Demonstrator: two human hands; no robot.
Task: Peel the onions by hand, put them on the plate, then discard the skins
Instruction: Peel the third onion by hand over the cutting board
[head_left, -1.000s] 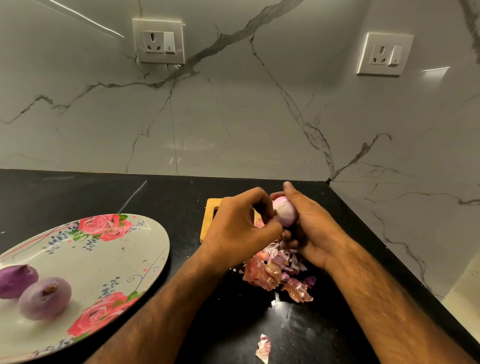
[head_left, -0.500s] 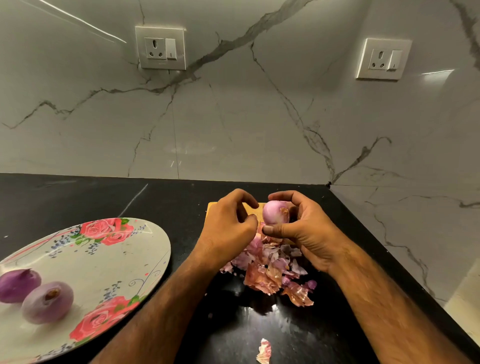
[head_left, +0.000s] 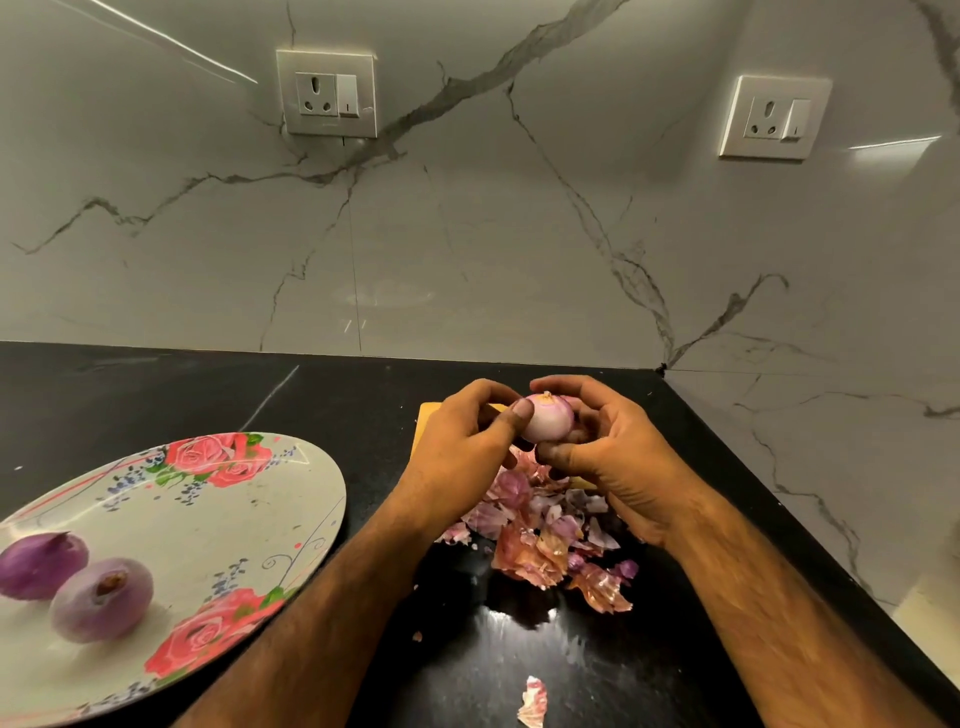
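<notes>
A pale pink peeled onion is held above the black counter, its root end up. My right hand grips it with fingers curled over the top and thumb underneath. My left hand has its thumb tip pressed on the onion's left side and its fingers curled over. Beneath both hands lies a heap of pink and purple onion skins. A floral plate at the left carries two purple peeled onions.
A wooden board lies under my hands, mostly hidden. One loose skin scrap lies near the front of the counter. Marble walls close the back and right, meeting in a corner; two sockets are mounted on them.
The onion has been turned in my right hand so its root end faces up. My left hand, apart from it half a second ago, has come back and touches its left side.
</notes>
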